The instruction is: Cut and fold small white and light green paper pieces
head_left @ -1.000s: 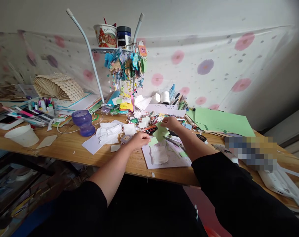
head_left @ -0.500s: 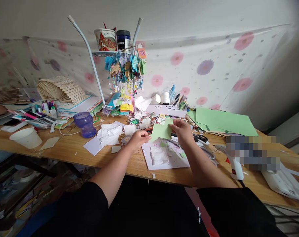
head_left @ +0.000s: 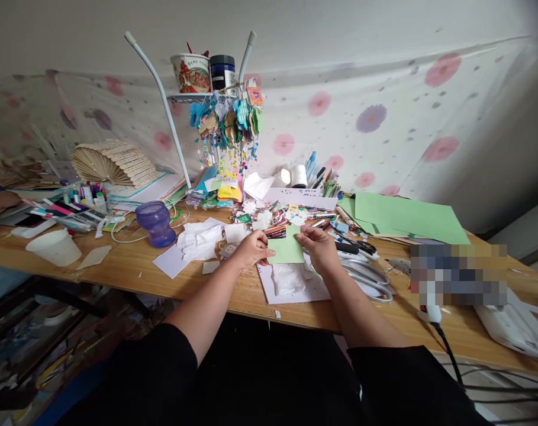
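Observation:
A small light-green piece of paper (head_left: 287, 249) is held up between both hands, above the front of the table. My left hand (head_left: 253, 249) pinches its left edge, and my right hand (head_left: 316, 245) pinches its upper right side. A notch or gap shows at the paper's upper left. Below it lies a white sheet (head_left: 313, 290) with a folded white tissue (head_left: 289, 279) on top. Crumpled white tissues (head_left: 200, 239) lie left of my left hand. Scissors and a coiled grey tube (head_left: 370, 278) rest beyond my right forearm.
Large green paper sheets (head_left: 411, 216) lie at the back right. A glue gun (head_left: 431, 313) is at the right, partly blurred out. On the left stand a purple cup (head_left: 155, 225), a white cup (head_left: 54, 247) and many markers (head_left: 80, 207). Another person's hand (head_left: 0, 204) is at the far left.
The green paper has come lower and nearer, now more level between my hands. My right hand has moved down and slightly left; the left keeps its grip on the edge.

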Demonstrator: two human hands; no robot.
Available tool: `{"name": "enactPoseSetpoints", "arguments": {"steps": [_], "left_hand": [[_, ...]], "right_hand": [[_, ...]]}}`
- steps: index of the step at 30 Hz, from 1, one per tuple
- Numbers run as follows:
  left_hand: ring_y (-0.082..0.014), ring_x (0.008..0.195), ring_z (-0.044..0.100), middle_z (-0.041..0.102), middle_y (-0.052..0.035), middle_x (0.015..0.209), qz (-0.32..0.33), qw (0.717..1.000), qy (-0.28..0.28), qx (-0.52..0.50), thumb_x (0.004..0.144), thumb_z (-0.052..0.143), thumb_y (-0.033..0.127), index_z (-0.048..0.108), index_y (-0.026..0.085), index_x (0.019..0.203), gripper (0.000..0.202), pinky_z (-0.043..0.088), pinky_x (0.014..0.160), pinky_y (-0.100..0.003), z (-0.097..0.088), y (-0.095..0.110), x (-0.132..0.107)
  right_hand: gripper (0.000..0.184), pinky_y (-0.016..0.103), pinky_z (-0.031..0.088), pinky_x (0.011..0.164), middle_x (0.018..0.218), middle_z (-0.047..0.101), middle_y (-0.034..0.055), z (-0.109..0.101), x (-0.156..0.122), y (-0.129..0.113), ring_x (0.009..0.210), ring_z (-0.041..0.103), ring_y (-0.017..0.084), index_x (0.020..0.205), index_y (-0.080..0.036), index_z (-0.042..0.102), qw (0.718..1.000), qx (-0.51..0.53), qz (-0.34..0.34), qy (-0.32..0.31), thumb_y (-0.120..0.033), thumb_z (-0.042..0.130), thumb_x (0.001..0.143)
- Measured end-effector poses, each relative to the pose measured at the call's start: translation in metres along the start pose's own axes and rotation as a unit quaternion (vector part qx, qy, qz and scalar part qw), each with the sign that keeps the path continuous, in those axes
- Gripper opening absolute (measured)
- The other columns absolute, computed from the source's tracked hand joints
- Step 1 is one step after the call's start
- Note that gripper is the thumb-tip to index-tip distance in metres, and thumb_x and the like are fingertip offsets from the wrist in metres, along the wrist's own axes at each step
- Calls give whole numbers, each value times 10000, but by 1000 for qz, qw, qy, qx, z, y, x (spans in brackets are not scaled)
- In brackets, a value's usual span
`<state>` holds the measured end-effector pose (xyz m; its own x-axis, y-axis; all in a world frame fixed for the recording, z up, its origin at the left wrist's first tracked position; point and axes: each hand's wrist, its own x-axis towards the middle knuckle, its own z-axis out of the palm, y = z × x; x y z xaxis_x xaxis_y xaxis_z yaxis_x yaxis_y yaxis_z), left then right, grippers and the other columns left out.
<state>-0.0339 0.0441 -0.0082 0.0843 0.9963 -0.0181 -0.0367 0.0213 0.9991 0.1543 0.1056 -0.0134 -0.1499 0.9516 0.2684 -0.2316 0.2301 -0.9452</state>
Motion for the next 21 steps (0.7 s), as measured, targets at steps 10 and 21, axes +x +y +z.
{"name": "enactPoseSetpoints", "arguments": {"steps": [10, 21], "left_hand": [[-86, 414, 521, 520, 84, 499, 51, 996, 58, 41, 520, 787, 300, 499, 158, 751, 395, 430, 419, -210, 3, 0, 6], [-120, 516, 622, 616, 2, 618, -11, 998, 1, -68, 587, 738, 456, 545, 135, 748, 408, 481, 492, -225, 4, 6, -1]], "right_hand": [[647, 340, 508, 658, 818, 707, 33, 12, -12, -3, 713, 649, 199, 1182, -210, 551, 993, 21, 61, -94, -380, 771, 598], [581, 254, 468, 552, 751, 674, -25, 12, -8, 4, 622, 595, 143, 1081, -219, 551, 996, 33, 45, -67, -266, 775, 546]]}}
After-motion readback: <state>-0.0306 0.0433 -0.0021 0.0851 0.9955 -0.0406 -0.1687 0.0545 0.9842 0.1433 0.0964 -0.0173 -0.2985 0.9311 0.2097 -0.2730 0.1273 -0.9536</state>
